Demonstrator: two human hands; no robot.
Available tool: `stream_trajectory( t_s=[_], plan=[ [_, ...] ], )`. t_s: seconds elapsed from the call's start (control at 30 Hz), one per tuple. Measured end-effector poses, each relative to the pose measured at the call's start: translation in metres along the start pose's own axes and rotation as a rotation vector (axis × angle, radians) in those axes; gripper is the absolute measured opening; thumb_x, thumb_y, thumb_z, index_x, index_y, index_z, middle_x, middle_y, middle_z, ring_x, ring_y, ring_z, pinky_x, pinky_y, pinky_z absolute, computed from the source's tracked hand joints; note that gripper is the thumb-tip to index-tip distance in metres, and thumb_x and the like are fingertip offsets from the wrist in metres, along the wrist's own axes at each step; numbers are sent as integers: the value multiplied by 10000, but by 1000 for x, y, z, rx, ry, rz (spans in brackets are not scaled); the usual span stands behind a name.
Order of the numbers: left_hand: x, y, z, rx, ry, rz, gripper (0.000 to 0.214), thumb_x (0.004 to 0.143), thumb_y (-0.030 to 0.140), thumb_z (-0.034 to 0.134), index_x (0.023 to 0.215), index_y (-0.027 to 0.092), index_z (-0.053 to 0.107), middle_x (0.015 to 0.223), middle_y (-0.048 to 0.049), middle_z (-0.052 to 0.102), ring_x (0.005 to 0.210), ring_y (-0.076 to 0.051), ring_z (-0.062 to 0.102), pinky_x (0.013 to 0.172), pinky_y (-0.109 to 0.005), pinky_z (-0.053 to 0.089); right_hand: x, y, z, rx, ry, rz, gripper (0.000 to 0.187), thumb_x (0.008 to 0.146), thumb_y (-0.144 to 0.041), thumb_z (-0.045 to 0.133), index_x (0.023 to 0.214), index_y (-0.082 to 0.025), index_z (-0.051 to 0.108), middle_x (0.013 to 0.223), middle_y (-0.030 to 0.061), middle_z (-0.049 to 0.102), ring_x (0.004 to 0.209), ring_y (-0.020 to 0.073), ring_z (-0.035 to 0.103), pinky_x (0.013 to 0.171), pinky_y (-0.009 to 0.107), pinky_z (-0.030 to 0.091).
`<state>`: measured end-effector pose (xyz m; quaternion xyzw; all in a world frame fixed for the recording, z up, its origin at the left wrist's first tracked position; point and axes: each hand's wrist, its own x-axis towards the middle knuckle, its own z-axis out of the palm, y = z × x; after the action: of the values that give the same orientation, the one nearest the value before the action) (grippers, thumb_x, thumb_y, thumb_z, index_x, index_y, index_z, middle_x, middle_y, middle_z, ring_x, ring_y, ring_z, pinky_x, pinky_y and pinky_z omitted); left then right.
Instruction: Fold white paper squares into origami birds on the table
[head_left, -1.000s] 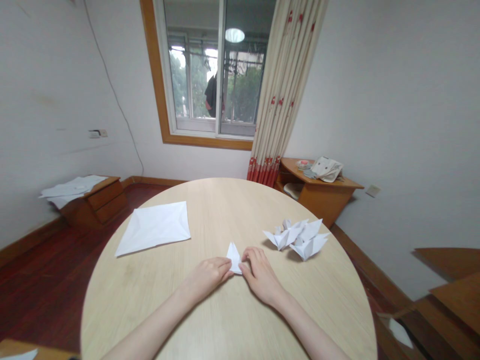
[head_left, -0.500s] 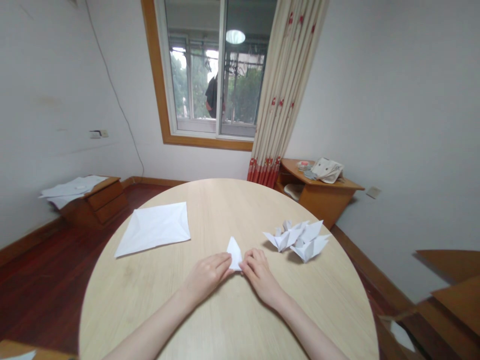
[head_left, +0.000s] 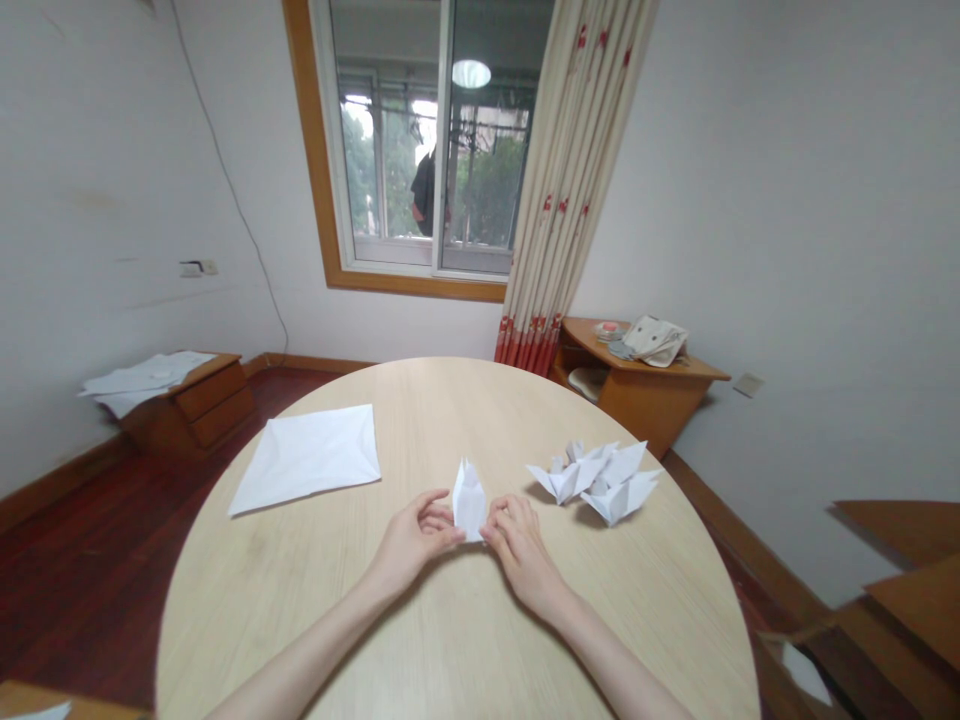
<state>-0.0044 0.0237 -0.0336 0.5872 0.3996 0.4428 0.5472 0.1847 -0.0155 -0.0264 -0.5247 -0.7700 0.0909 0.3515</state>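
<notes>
A small white folded paper (head_left: 469,503), narrow with a split pointed top, stands between my two hands over the round table. My left hand (head_left: 412,535) has its thumb against the paper's lower left corner; its fingers curl loosely beside the left edge, the index raised. At the lower right corner, my right hand (head_left: 520,545) pinches the paper between thumb and bent fingers. To the right lie several finished-looking folded paper pieces with pointed tips (head_left: 600,475), clustered together. A flat stack of white paper (head_left: 315,455) rests on the left side.
The round wooden table (head_left: 420,640) fills the foreground. A small drawer cabinet (head_left: 214,400) with papers on it stands at the left wall. Behind the table's right edge is a corner cabinet (head_left: 637,400) bearing a cloth bag (head_left: 654,340). A curtain (head_left: 559,220) hangs beside the window.
My left fingers have lifted off the paper's face and spread back to its left side. The paper's top now shows split points and reaches higher. My right hand has barely moved.
</notes>
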Motion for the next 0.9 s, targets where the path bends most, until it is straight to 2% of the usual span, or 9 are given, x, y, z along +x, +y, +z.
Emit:
stream_trajectory(
  t_s=[0.07,0.17,0.43,0.6,0.9],
  plan=[
    [0,3,0,-84,-8,-80,612,567,379,848,1062,103,618,796,-61,689,662,-167,667,647,-289,537,0,-1,-1,-5,-1,-4,182,933,-175,425,782,-215,519,934,51,550,930,222,499,823,388,429],
    [-3,9,-1,-134,5,-132,525,556,394,859,951,96,682,769,-79,711,675,-186,679,644,-285,532,0,-2,-2,-7,-7,-1,165,920,-156,444,782,-211,514,933,51,549,921,220,499,817,384,430],
    [-9,18,4,-133,9,-137,343,553,393,841,705,110,720,647,-67,712,608,-193,662,623,-297,534,0,-4,-3,6,101,-58,164,930,-193,474,835,-205,607,929,67,593,923,229,522,826,406,438],
    [-12,20,8,-66,37,-121,300,559,380,826,670,118,731,667,-82,726,621,-208,670,616,-296,536,-2,-9,-4,49,161,-76,194,933,-203,468,931,-214,661,965,84,643,936,236,557,828,407,461],
    [-17,21,11,-14,47,-85,288,593,378,806,714,123,751,696,-89,737,652,-225,685,614,-292,539,-5,-16,-2,166,252,-42,116,905,-219,484,899,-214,600,926,87,635,909,228,596,800,367,497]
  ],
)
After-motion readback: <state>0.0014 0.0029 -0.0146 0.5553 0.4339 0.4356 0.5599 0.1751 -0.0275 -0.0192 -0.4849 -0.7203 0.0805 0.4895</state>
